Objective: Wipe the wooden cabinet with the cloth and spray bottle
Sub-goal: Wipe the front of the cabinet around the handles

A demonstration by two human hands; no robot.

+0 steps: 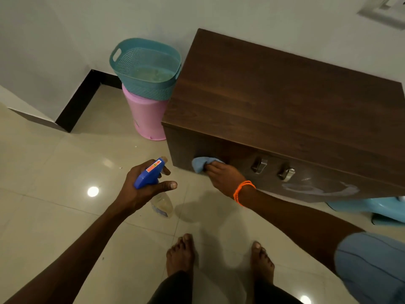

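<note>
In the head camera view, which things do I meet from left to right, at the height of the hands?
Blue-topped clear plastic spray bottle in the left hand → light blue cloth → right hand → orange thread wristband → two metal cabinet handles.

We see open tiled floor [54, 183] left of the cabinet [285, 95]. A pink bin [146, 119] topped by a teal basket [144, 66] crowds the cabinet's left side. Two metal handles [272, 168] jut from its front; a pale blue object [372, 209] blocks the floor below right.
</note>
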